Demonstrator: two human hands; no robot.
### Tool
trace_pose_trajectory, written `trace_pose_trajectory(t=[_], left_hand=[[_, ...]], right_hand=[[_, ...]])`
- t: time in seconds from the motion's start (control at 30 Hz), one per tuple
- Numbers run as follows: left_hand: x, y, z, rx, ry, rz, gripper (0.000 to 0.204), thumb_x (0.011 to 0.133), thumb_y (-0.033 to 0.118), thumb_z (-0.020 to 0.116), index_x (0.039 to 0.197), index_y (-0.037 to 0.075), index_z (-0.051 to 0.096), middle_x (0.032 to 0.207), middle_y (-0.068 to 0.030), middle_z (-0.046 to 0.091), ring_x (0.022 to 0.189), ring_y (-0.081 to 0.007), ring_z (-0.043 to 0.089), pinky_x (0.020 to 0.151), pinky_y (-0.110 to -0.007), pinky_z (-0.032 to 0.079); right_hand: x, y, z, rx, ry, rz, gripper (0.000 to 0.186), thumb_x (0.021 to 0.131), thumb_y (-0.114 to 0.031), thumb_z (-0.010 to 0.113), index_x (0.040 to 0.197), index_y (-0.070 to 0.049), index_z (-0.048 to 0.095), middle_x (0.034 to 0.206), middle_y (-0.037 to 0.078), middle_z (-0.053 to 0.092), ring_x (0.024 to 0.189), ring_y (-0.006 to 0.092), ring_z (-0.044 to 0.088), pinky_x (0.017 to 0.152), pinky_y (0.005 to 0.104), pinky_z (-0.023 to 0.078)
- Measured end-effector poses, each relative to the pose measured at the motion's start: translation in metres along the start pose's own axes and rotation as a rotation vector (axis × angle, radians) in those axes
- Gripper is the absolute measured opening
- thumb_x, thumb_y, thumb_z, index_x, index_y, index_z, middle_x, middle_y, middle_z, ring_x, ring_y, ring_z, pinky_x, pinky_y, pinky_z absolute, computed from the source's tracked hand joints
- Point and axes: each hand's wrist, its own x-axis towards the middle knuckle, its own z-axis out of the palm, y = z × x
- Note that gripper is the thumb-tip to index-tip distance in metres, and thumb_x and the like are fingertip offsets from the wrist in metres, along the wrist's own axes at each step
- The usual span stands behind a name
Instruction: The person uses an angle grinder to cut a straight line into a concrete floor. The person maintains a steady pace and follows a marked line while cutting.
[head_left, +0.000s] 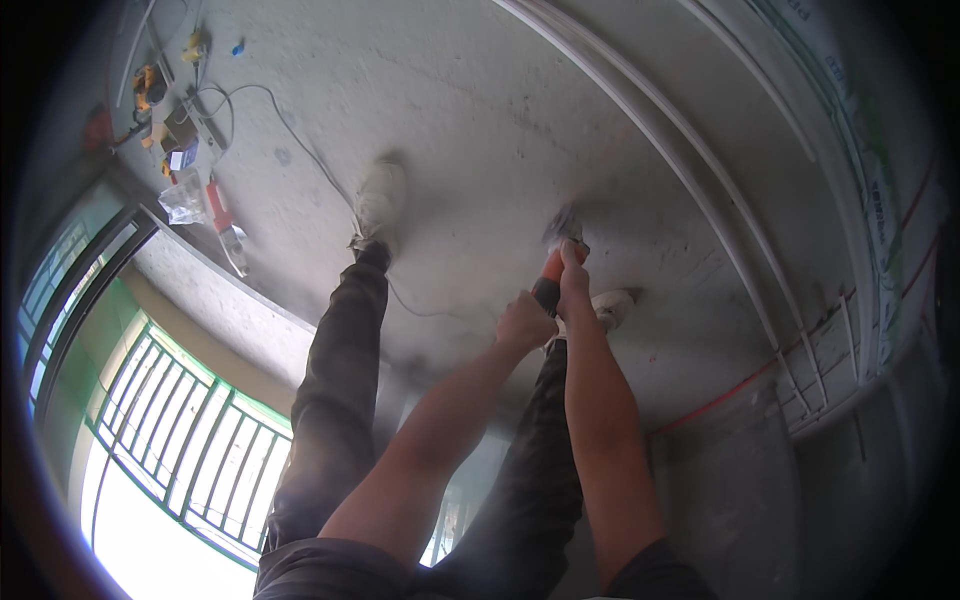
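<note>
Open floor [470, 130] separates white pipes [612, 83] from an orange tool [551, 272] clasped by left hand [525, 321] and right hand [574, 284].

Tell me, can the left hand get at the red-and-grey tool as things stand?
Probably not: the left hand is busy gripping the orange-and-black power tool, and the left leg stands between that hand and the red-and-grey tool.
</note>
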Motion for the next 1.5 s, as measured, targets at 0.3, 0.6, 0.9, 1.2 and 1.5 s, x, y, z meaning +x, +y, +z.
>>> trace_pose_trajectory(t=[0.3,0.6,0.9,1.2,1.5], left_hand=[[0.002,0.009,0.001,-0.054,0.009,-0.008,0.063,0.070,0.018,0.081,0.127,-0.001,0.061,0.122,-0.0249,0.073,0.122,-0.0431,0.069,0.102,-0.050,0.056],[-0.006,0.023,-0.013,-0.022,-0.030,0.035,0.055,0.084,0.028,0.074,0.128,-0.001,0.059,0.127,-0.0272,0.070,0.123,-0.0457,0.068,0.104,-0.053,0.054],[-0.004,0.034,-0.012,-0.003,-0.032,0.011,0.057,0.084,0.027,0.077,0.132,0.001,0.059,0.127,-0.0246,0.071,0.123,-0.0430,0.069,0.103,-0.051,0.056],[-0.006,0.042,-0.018,0.022,-0.037,-0.001,0.062,0.076,0.025,0.084,0.130,0.003,0.062,0.126,-0.0203,0.073,0.121,-0.0386,0.071,0.102,-0.049,0.057],[-0.005,0.047,-0.016,0.000,-0.015,0.004,0.059,0.075,0.025,0.082,0.127,0.002,0.064,0.122,-0.0214,0.074,0.119,-0.0387,0.072,0.099,-0.049,0.058]], right_hand=[[-0.004,-0.015,0.001,0.002,0.005,0.031,0.079,0.098,-0.062,0.071,0.137,0.005,0.057,0.118,0.011,0.065,0.095,0.0239,0.068,0.080,0.0396,0.058],[0.002,-0.024,0.003,0.007,-0.009,-0.011,0.080,0.096,-0.062,0.073,0.139,0.004,0.057,0.120,0.011,0.065,0.099,0.0243,0.068,0.084,0.0402,0.058],[0.020,-0.025,-0.004,-0.038,0.039,0.001,0.081,0.097,-0.061,0.072,0.142,0.005,0.056,0.127,0.013,0.066,0.109,0.0252,0.067,0.094,0.0394,0.056],[0.018,-0.032,0.000,-0.037,0.034,-0.051,0.082,0.096,-0.064,0.070,0.140,0.004,0.060,0.129,0.014,0.067,0.111,0.0252,0.067,0.097,0.0385,0.053],[0.012,-0.040,0.001,-0.011,0.028,-0.089,0.079,0.095,-0.064,0.073,0.137,0.003,0.061,0.122,0.011,0.068,0.104,0.0245,0.067,0.090,0.0407,0.056]])
